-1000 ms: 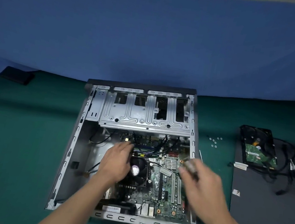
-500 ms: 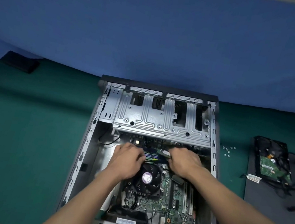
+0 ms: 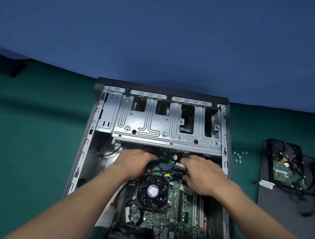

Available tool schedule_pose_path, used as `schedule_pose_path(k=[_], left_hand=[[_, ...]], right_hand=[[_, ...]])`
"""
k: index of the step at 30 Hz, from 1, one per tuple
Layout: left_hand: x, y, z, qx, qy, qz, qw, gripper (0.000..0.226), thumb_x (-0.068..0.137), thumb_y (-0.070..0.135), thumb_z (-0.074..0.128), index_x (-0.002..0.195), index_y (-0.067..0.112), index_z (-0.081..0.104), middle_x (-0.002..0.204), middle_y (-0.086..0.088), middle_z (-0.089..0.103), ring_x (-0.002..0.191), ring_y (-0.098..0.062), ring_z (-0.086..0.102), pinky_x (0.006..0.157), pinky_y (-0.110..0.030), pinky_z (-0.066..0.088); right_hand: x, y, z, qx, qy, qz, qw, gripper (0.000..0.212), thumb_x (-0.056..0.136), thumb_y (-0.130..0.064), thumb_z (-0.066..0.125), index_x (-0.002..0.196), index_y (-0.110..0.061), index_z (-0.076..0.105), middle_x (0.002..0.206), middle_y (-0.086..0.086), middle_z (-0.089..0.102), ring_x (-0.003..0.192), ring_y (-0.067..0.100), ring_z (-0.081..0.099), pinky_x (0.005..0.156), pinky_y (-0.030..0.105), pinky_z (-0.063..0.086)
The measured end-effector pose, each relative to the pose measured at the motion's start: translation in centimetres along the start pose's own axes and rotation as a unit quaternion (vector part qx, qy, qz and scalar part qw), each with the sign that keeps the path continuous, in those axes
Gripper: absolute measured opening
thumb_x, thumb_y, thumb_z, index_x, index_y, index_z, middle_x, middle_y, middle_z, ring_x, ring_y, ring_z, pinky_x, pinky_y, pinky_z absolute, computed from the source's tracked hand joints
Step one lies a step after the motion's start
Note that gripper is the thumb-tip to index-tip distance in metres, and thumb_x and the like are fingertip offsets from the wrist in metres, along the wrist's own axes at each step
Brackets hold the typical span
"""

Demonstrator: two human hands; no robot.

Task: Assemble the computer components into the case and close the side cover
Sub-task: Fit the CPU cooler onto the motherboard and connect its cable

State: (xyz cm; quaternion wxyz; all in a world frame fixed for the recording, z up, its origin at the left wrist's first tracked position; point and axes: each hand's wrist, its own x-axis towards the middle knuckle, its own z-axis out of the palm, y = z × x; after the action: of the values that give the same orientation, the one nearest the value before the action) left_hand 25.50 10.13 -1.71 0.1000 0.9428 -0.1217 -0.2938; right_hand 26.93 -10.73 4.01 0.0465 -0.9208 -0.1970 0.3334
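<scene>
Hands meet inside the open grey metal computer case (image 3: pixel 85 149), which lies flat on the green table cover (image 3: pixel 28 141) at the centre of the view. The right hand (image 3: pixel 203 176) pinches one end of a slim green memory stick (image 3: pixel 177 164) with curled fingers. The stick sits just at 12 o'clock of the black cooling fan with a purple label (image 3: pixel 152 191) and below the silver ribbed drive cage (image 3: pixel 167 129). The left hand (image 3: pixel 134 164) has its fingers bent down at the stick's other end; whether they grip it I cannot tell. The green motherboard (image 3: pixel 185 214) fills the case toward 6 o'clock. At 3 o'clock of the case, a black hard drive (image 3: pixel 285 167) rests on the dark grey flat side cover (image 3: pixel 280 217), with small silver screws (image 3: pixel 239 156) between the two.
</scene>
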Motion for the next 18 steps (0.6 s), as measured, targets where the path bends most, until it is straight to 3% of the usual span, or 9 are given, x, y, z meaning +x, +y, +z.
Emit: schedule_pose_path(k=[4,6,8,10,12,14,16,18], left_hand=[[0.9,0.4,-0.6,0.014,-0.032,-0.013,0.999,0.036,0.101,0.022,0.044,0.136,0.030,0.048,0.133,0.001,0.058,0.123,-0.018,0.053,0.095,-0.032,0.040],[1.1,0.8,-0.7,0.025,-0.041,-0.028,0.998,0.028,0.101,0.021,0.042,0.126,0.025,0.052,0.127,-0.002,0.061,0.116,-0.019,0.056,0.087,-0.031,0.039],[1.1,1.2,-0.9,0.013,-0.028,-0.056,0.998,0.018,0.099,0.019,0.042,0.111,0.021,0.055,0.113,-0.004,0.064,0.104,-0.022,0.059,0.083,-0.032,0.039],[0.7,1.4,-1.1,-0.031,0.009,-0.118,0.992,0.017,0.099,0.021,0.041,0.096,0.014,0.056,0.090,-0.004,0.060,0.096,-0.024,0.060,0.082,-0.034,0.041],[0.2,1.0,-1.2,-0.125,0.071,-0.217,0.965,0.031,0.098,0.019,0.042,0.075,0.005,0.057,0.074,-0.006,0.053,0.088,-0.030,0.062,0.078,-0.033,0.044],[-0.4,0.6,-1.1,-0.222,0.146,-0.310,0.913,0.034,0.092,0.011,0.047,0.060,0.001,0.054,0.073,-0.013,0.053,0.073,-0.030,0.058,0.065,-0.031,0.043],[-1.1,0.6,-0.8,-0.250,0.204,-0.335,0.885,0.037,0.091,0.005,0.049,0.054,0.003,0.047,0.077,-0.017,0.057,0.064,-0.028,0.055,0.058,-0.032,0.041],[-1.9,1.1,-0.4,-0.254,0.248,-0.327,0.876,0.037,0.094,0.005,0.049,0.058,0.008,0.043,0.079,-0.014,0.057,0.060,-0.019,0.050,0.055,-0.030,0.039]], right_hand=[[-0.6,-0.6,0.7,-0.010,0.020,0.010,1.000,0.042,0.085,-0.018,0.053,0.126,-0.016,0.051,0.133,0.005,0.051,0.106,0.031,0.059,0.083,0.041,0.049],[-0.3,-0.7,0.9,0.038,0.002,0.040,0.998,0.042,0.087,-0.039,0.054,0.124,-0.020,0.055,0.129,0.002,0.055,0.108,0.027,0.059,0.090,0.042,0.050],[0.2,-0.9,1.0,0.152,-0.016,0.078,0.985,0.043,0.084,-0.064,0.048,0.104,-0.028,0.064,0.103,-0.005,0.066,0.096,0.020,0.064,0.087,0.039,0.052],[0.7,-1.4,1.6,0.208,-0.004,0.110,0.972,0.052,0.084,-0.073,0.040,0.092,-0.027,0.065,0.092,-0.008,0.066,0.090,0.020,0.065,0.083,0.037,0.052],[1.0,-2.0,2.5,0.152,0.039,0.150,0.976,0.051,0.090,-0.065,0.040,0.087,-0.019,0.062,0.096,-0.002,0.065,0.084,0.022,0.064,0.075,0.035,0.052],[1.1,-2.2,3.1,0.085,0.081,0.186,0.975,0.033,0.092,-0.046,0.049,0.080,-0.015,0.053,0.096,0.001,0.063,0.081,0.024,0.063,0.066,0.031,0.045],[1.1,-2.1,2.9,0.065,0.079,0.214,0.971,0.013,0.087,-0.027,0.053,0.087,-0.015,0.057,0.099,0.002,0.063,0.086,0.025,0.063,0.067,0.030,0.042],[1.2,-1.6,2.5,0.051,0.060,0.225,0.971,0.007,0.086,-0.017,0.051,0.086,-0.013,0.057,0.094,0.004,0.064,0.080,0.024,0.060,0.067,0.029,0.042]])
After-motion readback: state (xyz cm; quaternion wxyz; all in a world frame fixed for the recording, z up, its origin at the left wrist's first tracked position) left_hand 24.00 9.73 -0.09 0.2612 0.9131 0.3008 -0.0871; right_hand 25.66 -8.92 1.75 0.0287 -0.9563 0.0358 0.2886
